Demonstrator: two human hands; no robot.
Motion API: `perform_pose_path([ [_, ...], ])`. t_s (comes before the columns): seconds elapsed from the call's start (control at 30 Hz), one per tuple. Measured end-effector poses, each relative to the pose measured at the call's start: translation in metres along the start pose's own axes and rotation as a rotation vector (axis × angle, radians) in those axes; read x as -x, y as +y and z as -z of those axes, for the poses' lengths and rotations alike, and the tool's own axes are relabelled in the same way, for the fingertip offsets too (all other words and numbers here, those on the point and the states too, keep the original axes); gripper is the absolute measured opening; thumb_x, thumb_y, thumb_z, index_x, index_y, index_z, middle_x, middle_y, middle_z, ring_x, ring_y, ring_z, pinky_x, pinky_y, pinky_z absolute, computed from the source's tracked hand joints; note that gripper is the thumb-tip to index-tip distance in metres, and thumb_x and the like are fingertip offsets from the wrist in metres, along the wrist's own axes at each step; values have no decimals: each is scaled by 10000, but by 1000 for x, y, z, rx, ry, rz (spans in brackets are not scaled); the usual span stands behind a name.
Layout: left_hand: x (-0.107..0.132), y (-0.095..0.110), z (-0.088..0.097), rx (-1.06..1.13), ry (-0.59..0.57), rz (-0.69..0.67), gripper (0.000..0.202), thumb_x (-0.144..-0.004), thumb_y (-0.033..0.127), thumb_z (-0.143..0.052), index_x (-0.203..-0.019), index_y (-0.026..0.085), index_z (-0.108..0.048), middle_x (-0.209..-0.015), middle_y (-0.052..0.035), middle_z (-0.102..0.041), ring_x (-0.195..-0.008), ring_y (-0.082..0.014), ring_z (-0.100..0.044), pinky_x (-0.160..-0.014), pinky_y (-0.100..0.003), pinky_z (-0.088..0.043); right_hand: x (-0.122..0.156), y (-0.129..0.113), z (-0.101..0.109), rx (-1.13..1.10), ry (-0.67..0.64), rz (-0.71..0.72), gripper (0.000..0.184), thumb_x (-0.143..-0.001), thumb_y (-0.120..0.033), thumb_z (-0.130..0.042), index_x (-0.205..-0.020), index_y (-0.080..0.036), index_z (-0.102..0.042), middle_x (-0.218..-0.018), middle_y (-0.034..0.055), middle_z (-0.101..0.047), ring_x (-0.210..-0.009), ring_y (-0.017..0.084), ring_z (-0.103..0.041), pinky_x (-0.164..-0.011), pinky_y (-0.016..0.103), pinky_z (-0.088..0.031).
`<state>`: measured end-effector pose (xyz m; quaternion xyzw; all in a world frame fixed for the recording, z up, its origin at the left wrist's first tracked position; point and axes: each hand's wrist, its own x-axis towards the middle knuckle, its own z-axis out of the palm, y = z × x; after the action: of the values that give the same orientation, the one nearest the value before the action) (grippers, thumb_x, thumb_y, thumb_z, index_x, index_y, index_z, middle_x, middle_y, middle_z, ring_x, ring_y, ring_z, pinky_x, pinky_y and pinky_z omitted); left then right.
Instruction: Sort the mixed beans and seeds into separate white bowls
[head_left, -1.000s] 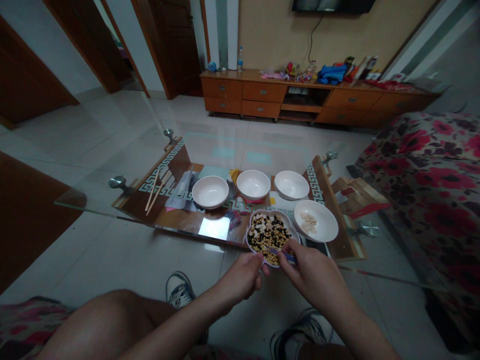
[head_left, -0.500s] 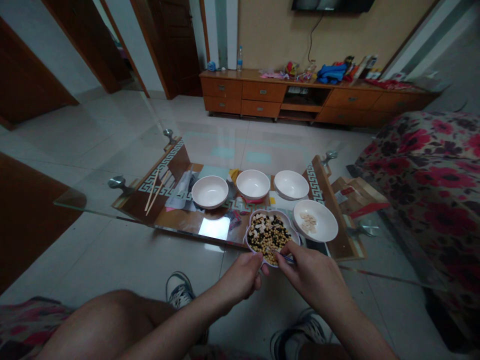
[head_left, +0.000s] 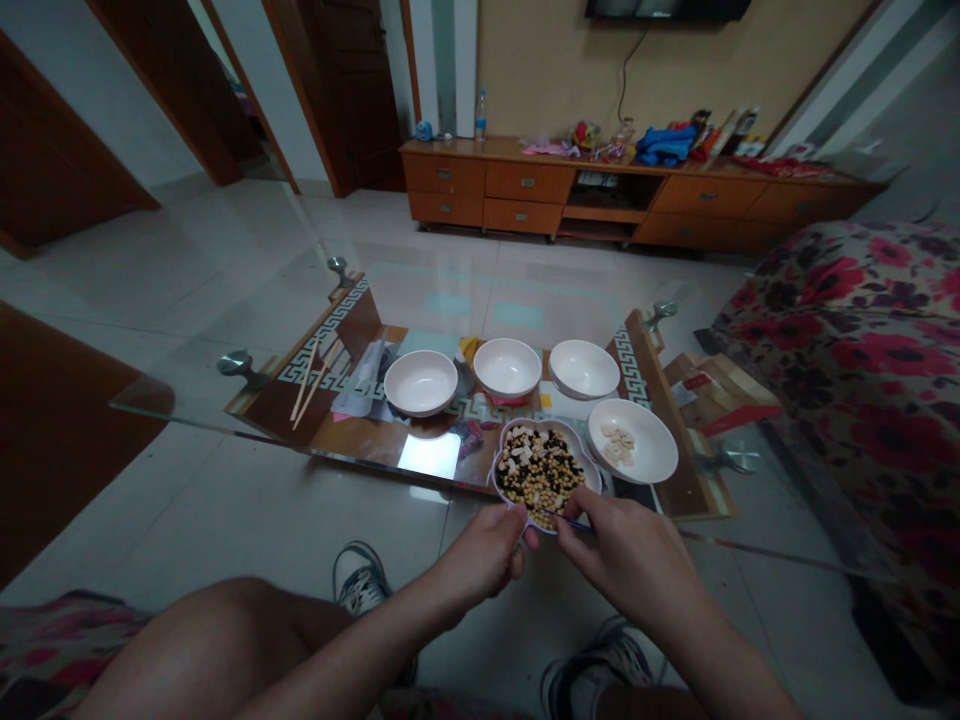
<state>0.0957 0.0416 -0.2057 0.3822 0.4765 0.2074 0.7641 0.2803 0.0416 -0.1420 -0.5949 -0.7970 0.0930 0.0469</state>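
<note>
A scalloped, pale-lilac dish (head_left: 589, 474) holds mixed yellow beans, black beans and larger pale pieces (head_left: 520, 455). My left hand (head_left: 491, 548) grips its near edge, thumb on the rim and fingers beneath. In my right hand (head_left: 611, 535) is a thin dark tool that looks like tweezers (head_left: 576, 523); its tip reaches into the beans at the dish's near side. Whether the tip pinches anything is too small to tell. Just right of the dish, a white bowl (head_left: 654, 440) contains several flat pale pieces (head_left: 617, 446).
Three more white bowls (head_left: 421, 383) stand in a row farther back on the glass table (head_left: 247, 270). Wooden chopsticks (head_left: 306, 385) lie at the left. A paper bag (head_left: 720, 390) is beyond the table's right support. Past the table is a low wooden cabinet (head_left: 525, 182).
The tool in my right hand has shifted slightly and lies lower at the dish's near side. My left hand keeps its grip on the dish; the bowls stay put.
</note>
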Motion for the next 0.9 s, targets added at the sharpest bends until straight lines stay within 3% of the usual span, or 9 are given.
perform_pose_path([
  [0.33,0,0,1,14,4,-16,541,-862,714,-349,-828,204,-525,-413,83,-393,-313,-76,-225,-344,-199,-162,-3,-1,-1,-17,147,3,193,-931,-373,-490,-824,-243,-586,-697,-13,-722,-578,173,-686,-479,261,-264],
  [0.57,3,-1,3,-23,12,3,553,-869,716,-341,-848,198,-534,-441,84,-398,-329,-70,-223,-360,-193,-162,-2,-3,0,16,190,-141,231,-883,-446,-521,-815,-254,-630,-616,1,-692,-528,189,-654,-481,260,-298],
  [0.9,2,2,1,-20,21,15,560,-862,726,-342,-841,198,-528,-440,85,-398,-330,-66,-215,-377,-197,-167,-3,-3,0,-3,93,-217,215,-875,-430,-528,-791,-257,-623,-657,11,-704,-584,214,-674,-497,267,-284],
])
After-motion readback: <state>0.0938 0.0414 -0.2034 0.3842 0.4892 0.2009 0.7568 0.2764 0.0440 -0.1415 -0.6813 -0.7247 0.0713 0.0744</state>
